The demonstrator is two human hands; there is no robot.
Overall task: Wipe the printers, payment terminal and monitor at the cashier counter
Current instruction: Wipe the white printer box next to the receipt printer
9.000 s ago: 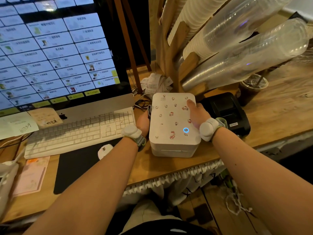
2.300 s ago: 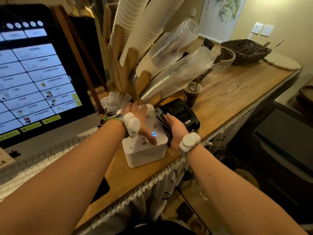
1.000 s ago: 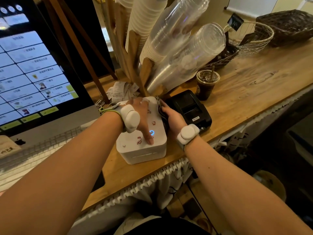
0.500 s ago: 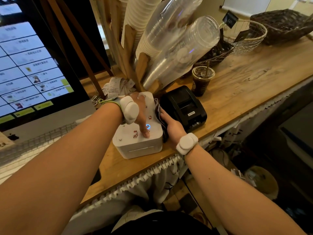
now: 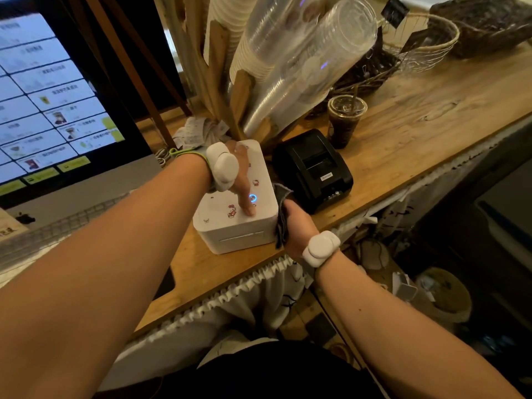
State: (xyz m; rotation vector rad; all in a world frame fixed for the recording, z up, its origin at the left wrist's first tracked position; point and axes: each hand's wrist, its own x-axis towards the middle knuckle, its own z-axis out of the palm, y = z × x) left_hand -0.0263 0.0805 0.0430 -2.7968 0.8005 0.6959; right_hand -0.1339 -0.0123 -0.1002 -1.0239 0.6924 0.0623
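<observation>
A white box printer (image 5: 230,226) with small stickers and a blue ring light sits near the counter's front edge. My left hand (image 5: 243,180) lies flat on its top, fingers apart, pressing it down. My right hand (image 5: 293,223) is closed around a dark grey cloth (image 5: 281,214) and holds it against the printer's right side wall. A black receipt printer (image 5: 313,168) stands just to the right, untouched. The monitor (image 5: 57,110) with a lit menu screen fills the left. A payment terminal is not in view.
A wooden rack with stacks of white and clear cups (image 5: 288,59) leans over the back of the printers. An iced drink cup (image 5: 345,119) stands behind the black printer. Crumpled receipts (image 5: 198,131), a keyboard (image 5: 43,237) and wicker baskets (image 5: 426,44) are on the wooden counter (image 5: 431,116).
My right hand with the cloth has slid along the white printer's right side toward its front corner. My left hand stays pressed on the top.
</observation>
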